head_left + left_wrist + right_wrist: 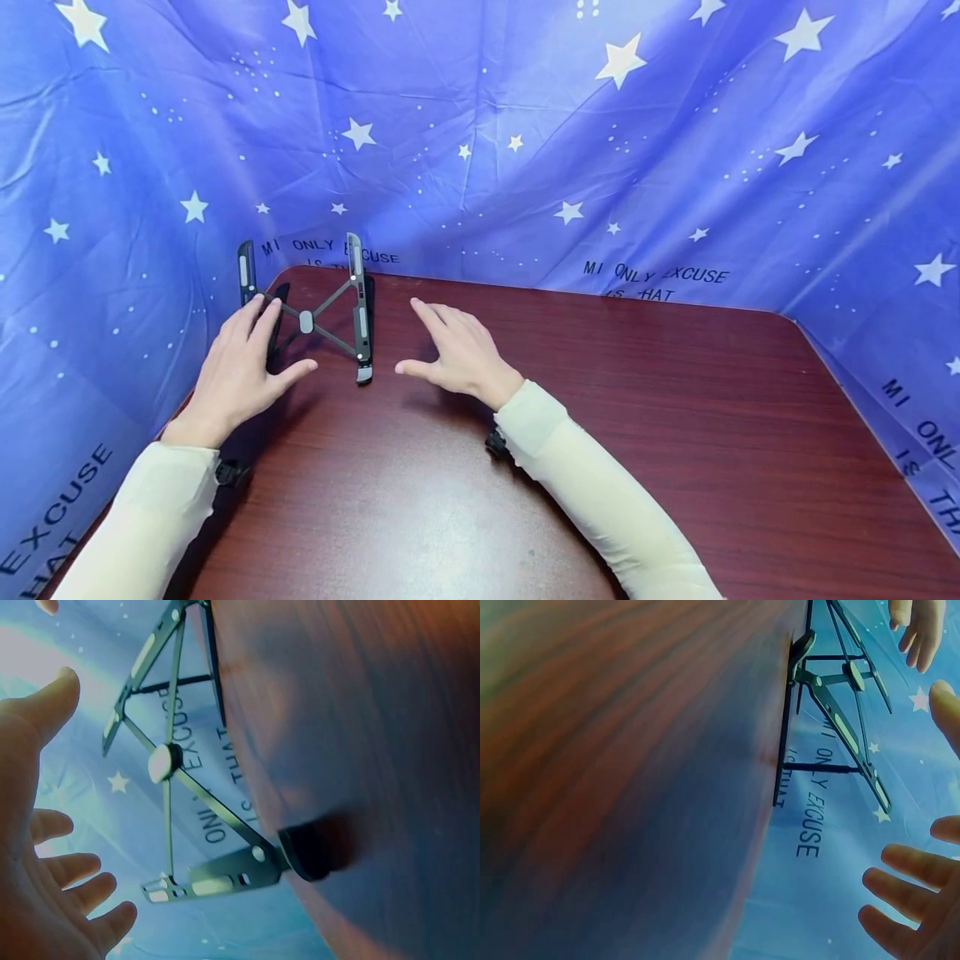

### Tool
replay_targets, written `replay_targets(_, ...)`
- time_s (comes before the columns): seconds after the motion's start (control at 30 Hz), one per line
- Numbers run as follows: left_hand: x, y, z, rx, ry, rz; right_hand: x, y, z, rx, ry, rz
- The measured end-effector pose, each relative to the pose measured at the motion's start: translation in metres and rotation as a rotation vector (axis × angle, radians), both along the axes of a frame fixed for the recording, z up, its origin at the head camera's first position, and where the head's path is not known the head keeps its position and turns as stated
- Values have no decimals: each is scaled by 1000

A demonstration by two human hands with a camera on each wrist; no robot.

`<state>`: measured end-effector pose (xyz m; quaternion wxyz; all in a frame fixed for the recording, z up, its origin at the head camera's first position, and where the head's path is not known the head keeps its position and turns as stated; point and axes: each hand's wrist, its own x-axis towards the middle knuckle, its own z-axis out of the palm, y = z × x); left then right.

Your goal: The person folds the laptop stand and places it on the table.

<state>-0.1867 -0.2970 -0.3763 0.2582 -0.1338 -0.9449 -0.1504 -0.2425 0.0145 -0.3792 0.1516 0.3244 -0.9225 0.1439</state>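
Note:
A dark folding laptop stand (306, 322) stands unfolded toward the table's far left corner, its crossed bars joined at a light grey hub (160, 763). My left hand (240, 371) hovers at its left side and hides part of the left rail in the head view. In the left wrist view those fingers (79, 866) are spread, with a gap between them and the stand. To the right of the stand, my right hand (461, 354) is held in the air with thumb and fingers apart. It touches nothing; the stand's right rail (838, 720) faces it.
The dark red wood-grain table (675, 417) has rounded far corners. A blue curtain (480, 125) with white stars and printed words hangs close behind it and along both sides. Each wrist wears a small black device (497, 443) below a pale sleeve.

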Motion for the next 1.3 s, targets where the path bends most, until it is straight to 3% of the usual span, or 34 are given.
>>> replay_targets(0.83,-9,-47,-11,178,-153,133,-22,-69,-11,-70,-221,-7)
replay_targets(1.1,-13,-53,-15,256,-213,148,-26,-82,-17,-163,-358,-18)
replay_targets(1.3,-18,-54,-18,284,-235,171,-30,-93,-19,-342,-510,-22)
